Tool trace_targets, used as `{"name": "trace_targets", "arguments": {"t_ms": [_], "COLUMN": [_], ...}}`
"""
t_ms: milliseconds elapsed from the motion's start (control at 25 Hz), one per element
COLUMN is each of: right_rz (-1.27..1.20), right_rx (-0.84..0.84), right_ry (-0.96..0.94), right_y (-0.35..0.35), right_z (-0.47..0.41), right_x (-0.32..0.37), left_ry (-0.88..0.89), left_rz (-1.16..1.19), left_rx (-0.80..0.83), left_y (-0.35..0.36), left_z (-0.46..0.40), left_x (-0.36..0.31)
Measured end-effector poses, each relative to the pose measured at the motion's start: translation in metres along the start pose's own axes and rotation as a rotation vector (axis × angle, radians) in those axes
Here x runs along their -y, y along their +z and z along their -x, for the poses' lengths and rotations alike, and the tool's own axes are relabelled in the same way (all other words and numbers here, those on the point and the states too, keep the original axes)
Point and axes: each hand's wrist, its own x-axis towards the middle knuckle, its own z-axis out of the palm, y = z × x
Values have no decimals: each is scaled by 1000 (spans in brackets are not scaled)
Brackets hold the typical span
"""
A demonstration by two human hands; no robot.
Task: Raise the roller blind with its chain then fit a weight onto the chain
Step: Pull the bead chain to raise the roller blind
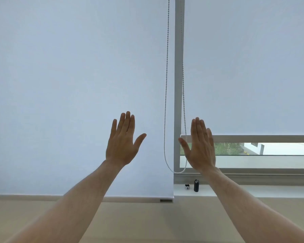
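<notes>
A white roller blind (pixel 77 85) covers the left window down to its bottom bar (pixel 139 199) near the sill. A white bead chain (pixel 166 85) hangs in a loop beside the grey window post (pixel 179 67); its lowest bend sits at about sill height. My left hand (pixel 122 142) is raised flat, fingers up, left of the chain and not touching it. My right hand (pixel 200 146) is raised flat just right of the chain, in front of its right strand. A black cylindrical weight (pixel 196 185) stands on the sill (pixel 253 191), with a small silver-and-black piece (pixel 187 186) beside it.
A second white blind (pixel 253 67) on the right hangs partly raised, its bottom bar (pixel 263 138) above a strip of bare glass showing greenery outside. A beige wall (pixel 156 221) runs below the sill.
</notes>
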Motion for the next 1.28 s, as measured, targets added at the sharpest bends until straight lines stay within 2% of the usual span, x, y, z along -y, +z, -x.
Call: {"name": "trace_targets", "arguments": {"t_ms": [160,280,360,560,760,920,1280], "right_rz": [-26,-47,-144,-432,-537,-538,-572], "right_rx": [29,-16,-25,14,25,7,-43], "right_ry": [83,112,154,216,226,170,98], "right_y": [8,14,17,23,25,27,31], "right_z": [13,12,9,10,20,34,48], "right_x": [4,9,11,19,27,32,31], "left_ry": [-5,9,23,60,-76,-161,-280], "left_rz": [-23,-3,40,294,630,818,1049], "left_rx": [40,62,83,160,180,134,66], "left_y": [13,20,21,25,23,19,17], "left_z": [15,20,21,14,-2,-15,-23], "left_x": [-3,-5,-9,-35,-72,-96,-113]}}
